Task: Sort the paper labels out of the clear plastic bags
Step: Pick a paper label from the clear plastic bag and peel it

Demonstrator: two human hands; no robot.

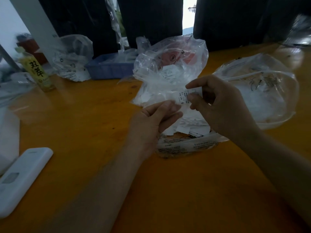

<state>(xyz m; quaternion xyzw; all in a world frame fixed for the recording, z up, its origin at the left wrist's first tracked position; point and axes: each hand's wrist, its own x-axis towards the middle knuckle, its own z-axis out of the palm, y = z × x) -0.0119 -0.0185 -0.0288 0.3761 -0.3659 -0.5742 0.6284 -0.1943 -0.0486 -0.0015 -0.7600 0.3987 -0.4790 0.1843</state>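
With the left hand [156,118] gripping the bag [170,71] mid-frame, our right hand [217,105] pinches the label [186,95]; we should pull slowly.

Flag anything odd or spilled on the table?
Nothing damaged. Loose labels lie heaped on a flat bag under the hands, which fits sorting. Right hand pinches one label; left hand pinches at its lower end. White remote sits near the left edge.
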